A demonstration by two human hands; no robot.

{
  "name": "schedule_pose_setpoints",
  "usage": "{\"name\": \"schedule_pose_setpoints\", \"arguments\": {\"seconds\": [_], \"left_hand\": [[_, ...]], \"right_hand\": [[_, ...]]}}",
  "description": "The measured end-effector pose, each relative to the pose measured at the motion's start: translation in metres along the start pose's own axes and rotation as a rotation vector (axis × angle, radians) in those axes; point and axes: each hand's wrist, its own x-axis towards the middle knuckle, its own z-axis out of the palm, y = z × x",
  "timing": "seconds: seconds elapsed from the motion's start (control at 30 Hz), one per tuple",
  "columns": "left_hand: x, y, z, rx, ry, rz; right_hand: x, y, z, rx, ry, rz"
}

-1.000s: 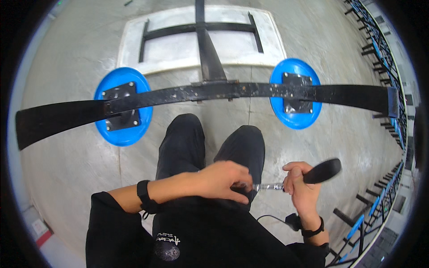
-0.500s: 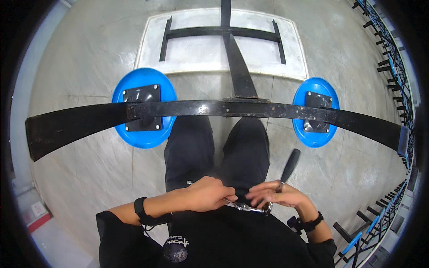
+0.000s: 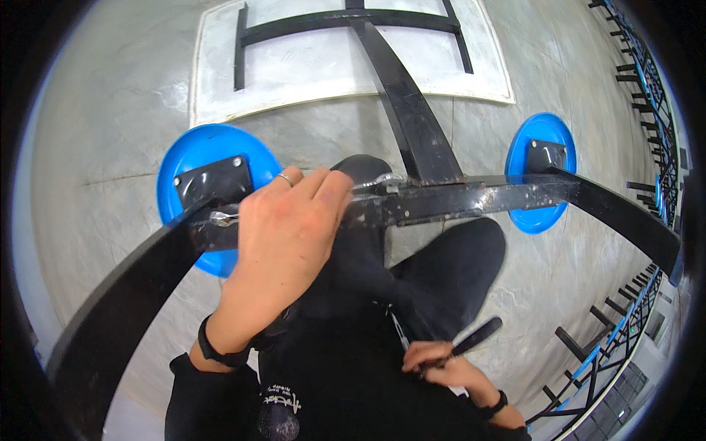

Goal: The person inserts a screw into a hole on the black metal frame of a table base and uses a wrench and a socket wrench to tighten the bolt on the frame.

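Stretched over the black metal crossbeam, my left hand is closed on a silver wrench. The wrench's metal shows on both sides of the hand; its middle is hidden beneath the palm and fingers. By my lap, my right hand grips a socket wrench with a black handle and a thin silver shaft. Blue round seats hang on the beam at the left and right, each bolted through a black plate.
A curved black post runs from the beam's middle to a black frame on a white panel lying on the grey floor. Racks of black and blue metal parts line the right side.
My left hand has moved from my lap up and forward onto the beam with the wrench. My right hand has lowered slightly with the socket wrench. My right knee has swung outward.
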Motion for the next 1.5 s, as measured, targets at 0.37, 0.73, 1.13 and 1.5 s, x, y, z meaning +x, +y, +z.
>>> {"name": "schedule_pose_setpoints", "arguments": {"seconds": [0.37,0.73,1.13,1.5], "left_hand": [[0.039,-0.024,0.029,-0.138,-0.393,-0.002],[0.054,-0.049,0.052,-0.61,-0.62,-0.091],[0.066,-0.04,0.054,-0.534,-0.61,0.121],[0.068,-0.049,0.052,-0.563,-0.369,0.22]], "right_hand": [[-0.042,-0.083,-0.02,-0.126,0.382,0.013],[-0.046,-0.046,-0.06,0.24,0.839,-0.652],[-0.04,-0.048,-0.084,-1.096,0.607,-0.327],[-0.039,-0.006,-0.066,-0.359,0.985,-0.658]]}}
